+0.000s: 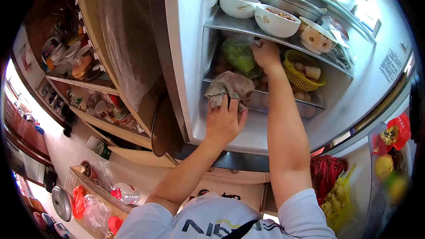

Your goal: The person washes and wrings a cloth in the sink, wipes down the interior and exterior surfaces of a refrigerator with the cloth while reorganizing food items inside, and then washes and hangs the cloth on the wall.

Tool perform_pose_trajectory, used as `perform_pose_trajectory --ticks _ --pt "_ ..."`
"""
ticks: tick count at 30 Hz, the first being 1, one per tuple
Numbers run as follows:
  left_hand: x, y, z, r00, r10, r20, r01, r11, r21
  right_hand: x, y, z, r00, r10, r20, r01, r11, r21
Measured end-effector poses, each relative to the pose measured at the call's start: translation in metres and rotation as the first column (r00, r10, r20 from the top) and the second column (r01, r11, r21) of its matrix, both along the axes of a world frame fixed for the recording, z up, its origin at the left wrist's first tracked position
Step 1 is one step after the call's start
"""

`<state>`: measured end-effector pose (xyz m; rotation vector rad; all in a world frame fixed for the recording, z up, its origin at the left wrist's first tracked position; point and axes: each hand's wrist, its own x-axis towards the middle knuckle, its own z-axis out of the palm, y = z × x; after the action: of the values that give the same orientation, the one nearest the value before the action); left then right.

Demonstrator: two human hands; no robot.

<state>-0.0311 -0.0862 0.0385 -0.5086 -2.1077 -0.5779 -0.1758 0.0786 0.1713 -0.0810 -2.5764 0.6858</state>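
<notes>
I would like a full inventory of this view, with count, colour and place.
Refrigerator: one, white, open ahead
Bowls: three, white or cream, refrigerator shelf
Metal basin: one, silver, behind bowls
Bagged leafy greens: one bundle, green, below bowls
Basket: one, yellow, right of greens
Cloth: one, greyish, front of refrigerator
Cabinet: one, beige, left
Plastic bottle: one, clear, lower left
Pot lid: one, silver, lower left
Plastic bag: one, yellow, lower right
Others: too cluttered to count
Left hand: one, bare, on cloth
Right hand: one, bare, at greens

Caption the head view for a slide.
At an open white refrigerator, left hand holds crumpled grey cloth, right hand touches plastic-bagged green vegetables.
</notes>
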Motion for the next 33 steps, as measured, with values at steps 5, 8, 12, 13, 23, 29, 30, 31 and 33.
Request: perform_pose_trajectory --ticks 5,8,12,13,23,29,30,31,33 --pt "-0.003 0.007 -0.006 0.992 -0.114 0.056 0.117 0.991 -0.058 -0.018 -0.035 -0.010 0.964 -0.083 -0.251 0.085 0.996 -0.003" --pt "-0.012 0.014 -0.024 0.979 -0.201 -0.008 0.200 0.977 -0.073 0.010 -0.059 0.002 0.993 -0.031 -0.116 0.025 0.998 -0.060" --pt "-0.009 0.025 -0.018 0.962 -0.274 0.006 0.274 0.960 -0.058 0.027 -0.052 0.014 1.000 0.009 -0.011 -0.010 0.999 -0.043" --pt "-0.008 0.027 -0.009 0.961 -0.277 0.016 0.278 0.956 -0.098 0.037 -0.045 0.020 1.000 0.019 0.012 -0.018 0.997 -0.069" --pt "-0.066 0.150 0.003 0.370 -0.927 0.067 0.854 0.368 0.369 0.130 0.003 0.011 0.971 -0.234 -0.041 0.216 0.942 -0.255" --pt "-0.056 0.129 0.018 0.789 -0.587 0.179 0.614 0.758 -0.221 0.156 0.020 -0.020 0.902 -0.396 -0.173 0.338 0.895 -0.289" --pt "-0.051 0.109 0.030 0.776 -0.549 0.309 0.624 0.739 -0.254 0.161 0.025 -0.025 0.884 -0.421 -0.202 0.354 0.887 -0.298" --pt "-0.049 0.095 0.036 0.826 -0.501 0.259 0.560 0.782 -0.274 0.167 0.030 -0.031 0.866 -0.447 -0.223 0.373 0.876 -0.305" --pt "-0.049 0.070 0.033 0.880 -0.441 0.176 0.474 0.841 -0.260 0.182 0.030 -0.040 0.844 -0.469 -0.260 0.385 0.867 -0.316"
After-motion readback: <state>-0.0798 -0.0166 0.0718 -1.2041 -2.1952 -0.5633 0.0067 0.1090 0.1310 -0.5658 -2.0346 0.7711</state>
